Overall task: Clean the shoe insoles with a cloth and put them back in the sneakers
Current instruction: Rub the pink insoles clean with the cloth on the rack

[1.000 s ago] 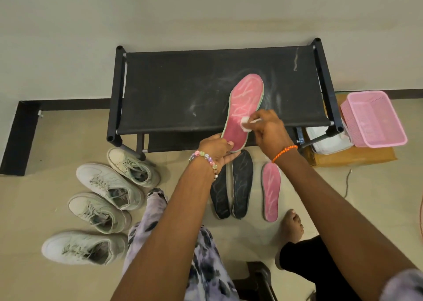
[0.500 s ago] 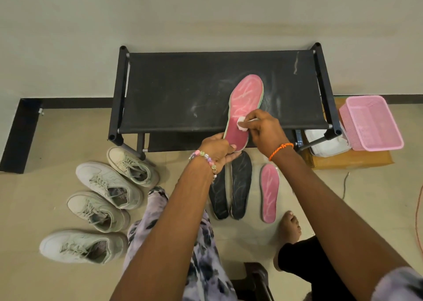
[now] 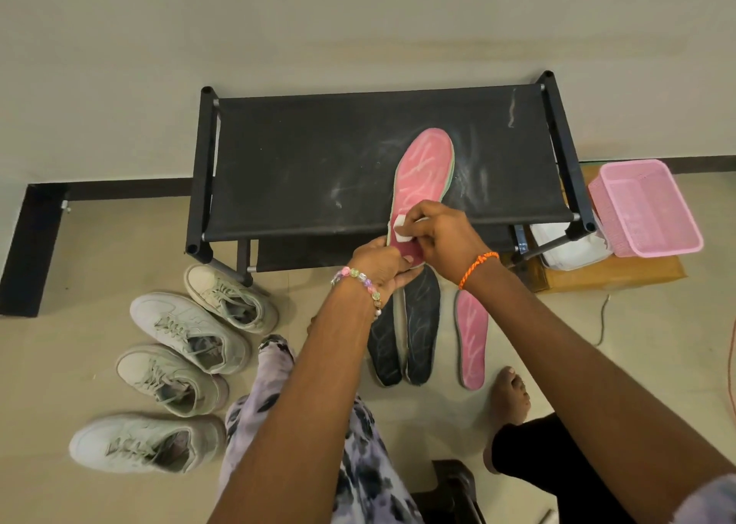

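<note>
Over the front edge of the black tabletop, the left hand grips the heel of a pink insole. The right hand, fingers curled, pinches a small white cloth against the insole's heel end. Its long axis runs away from the person, toe tilted slightly right, over the tabletop.

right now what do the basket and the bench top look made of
Basket: likely moulded plastic, glossy pink, with a fine grid of holes through its walls. Bench top: seemingly woven fabric, matt black, stretched between bars, smeared with pale dust.
</note>
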